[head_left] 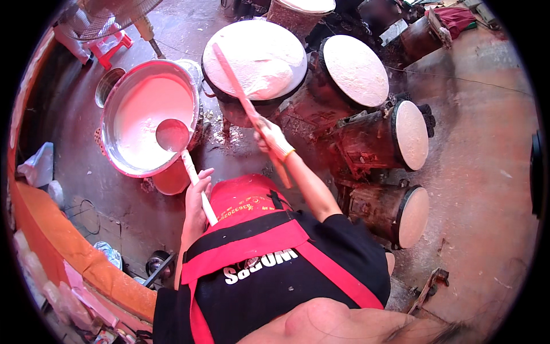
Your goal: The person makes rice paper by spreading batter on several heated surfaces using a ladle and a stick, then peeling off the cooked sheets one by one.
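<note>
My left hand (196, 198) is around the pale handle of a long ladle (172, 136), its fingers partly hidden by the handle. The ladle's round bowl is over the white batter in a large metal basin (107, 129) at the left. A white glove with a yellow cuff covers my right hand (274, 137). It grips a long, flat wooden stick (236, 86), tilted up and away to the left. The stick's far end is over a round pan (207, 60) covered with a white layer, which looks folded or heaped at its near right.
More drum-shaped stoves with round white tops curve down the right: one top (355, 71), another (412, 136), and a nearer one (413, 218). A fan (109, 17) and red stool (112, 50) stand at the far left. An orange-covered edge (69, 229) runs along the near left.
</note>
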Demonstrator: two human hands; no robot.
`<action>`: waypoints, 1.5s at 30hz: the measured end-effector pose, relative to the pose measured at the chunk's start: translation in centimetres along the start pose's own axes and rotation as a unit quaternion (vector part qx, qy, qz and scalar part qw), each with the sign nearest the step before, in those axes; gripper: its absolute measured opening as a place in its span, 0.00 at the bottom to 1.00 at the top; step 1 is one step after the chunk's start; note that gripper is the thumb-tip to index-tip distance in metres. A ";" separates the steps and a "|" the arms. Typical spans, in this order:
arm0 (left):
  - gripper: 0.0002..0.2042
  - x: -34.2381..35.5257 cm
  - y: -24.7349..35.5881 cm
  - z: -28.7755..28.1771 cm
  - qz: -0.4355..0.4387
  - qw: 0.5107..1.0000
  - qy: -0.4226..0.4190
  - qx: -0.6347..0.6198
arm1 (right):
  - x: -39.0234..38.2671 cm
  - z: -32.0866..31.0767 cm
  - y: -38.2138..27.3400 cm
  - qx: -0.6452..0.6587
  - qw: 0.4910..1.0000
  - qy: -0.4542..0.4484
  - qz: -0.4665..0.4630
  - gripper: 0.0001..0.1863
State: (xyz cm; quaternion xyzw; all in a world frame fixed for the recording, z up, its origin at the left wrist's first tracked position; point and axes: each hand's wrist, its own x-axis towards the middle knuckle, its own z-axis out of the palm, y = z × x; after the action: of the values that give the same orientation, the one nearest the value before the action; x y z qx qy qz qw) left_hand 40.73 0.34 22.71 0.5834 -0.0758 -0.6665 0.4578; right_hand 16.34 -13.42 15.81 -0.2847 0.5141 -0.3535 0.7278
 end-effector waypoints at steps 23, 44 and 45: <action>0.08 2.4 -2.9 14.2 0.008 0.999 -0.019 -0.029 | 5.7 -13.6 -12.0 -0.274 0.961 -0.020 -0.039 0.21; 0.05 3.8 1.1 12.3 0.010 0.993 -0.099 0.058 | 3.5 -9.0 -4.8 0.060 0.980 0.140 -0.128 0.18; 0.05 3.6 1.4 12.3 0.000 0.992 -0.108 0.059 | 4.8 -9.8 -5.8 0.046 0.977 0.140 -0.152 0.18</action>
State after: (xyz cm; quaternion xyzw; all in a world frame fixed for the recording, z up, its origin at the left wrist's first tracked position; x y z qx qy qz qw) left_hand 31.39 -8.30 24.88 0.5338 -0.1637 -0.7201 0.4120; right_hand 6.82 -21.20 14.68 -0.2740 0.5445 -0.5198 0.5986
